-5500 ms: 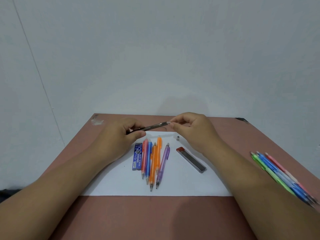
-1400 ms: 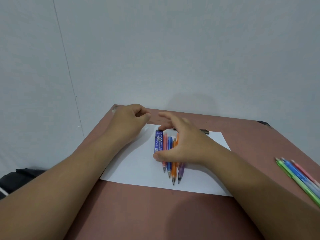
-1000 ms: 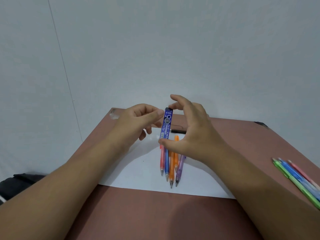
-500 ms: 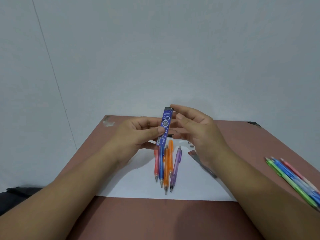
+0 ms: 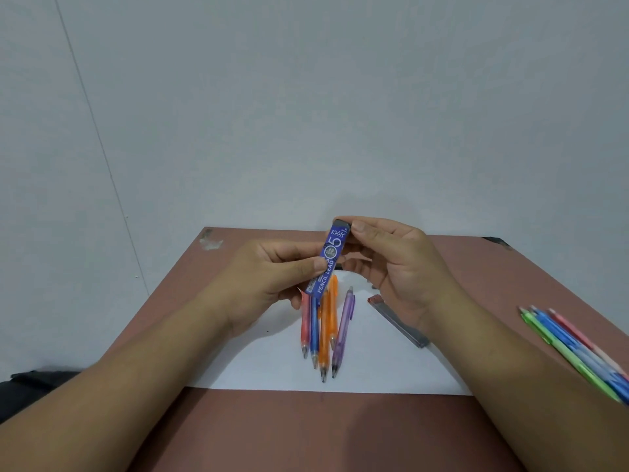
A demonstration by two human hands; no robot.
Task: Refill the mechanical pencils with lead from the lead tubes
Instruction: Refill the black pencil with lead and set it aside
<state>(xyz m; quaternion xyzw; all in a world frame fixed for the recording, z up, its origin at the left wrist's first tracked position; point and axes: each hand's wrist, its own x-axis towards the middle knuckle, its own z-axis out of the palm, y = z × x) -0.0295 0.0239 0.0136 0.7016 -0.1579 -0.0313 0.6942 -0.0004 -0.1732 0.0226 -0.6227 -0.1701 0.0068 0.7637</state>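
- I have the blue tube (image 5: 329, 259) up off the worktop (image 5: 306, 434) now; a second and a half back it lay on the paper (image 5: 374, 362) at the left edge of the pencil row.
- My left hand (image 5: 272, 277) pinches the tube's lower half, thumb on the front face, fingers curled behind it.
- My right hand (image 5: 398, 264) has moved from the tube's side to its top: thumb and forefinger pinch the grey cap (image 5: 341, 224), which looks still seated.
- The tube hangs tilted between both hands, above the far ends of the pencils (image 5: 323, 328).
- The pencils lie side by side on the paper below my hands, tips toward me: red, blue, two orange, purple.
- The dark tube (image 5: 398, 321) lies on the paper just under my right wrist, partly hidden by it.
- A second bunch of pencils (image 5: 578, 349) sits well off to the right of my right forearm, near the worktop edge.
- My read: the black pencil I held five seconds ago is set aside, and I am starting a fresh lead supply. Next comes pulling the cap, gently, so the leads do not spill.
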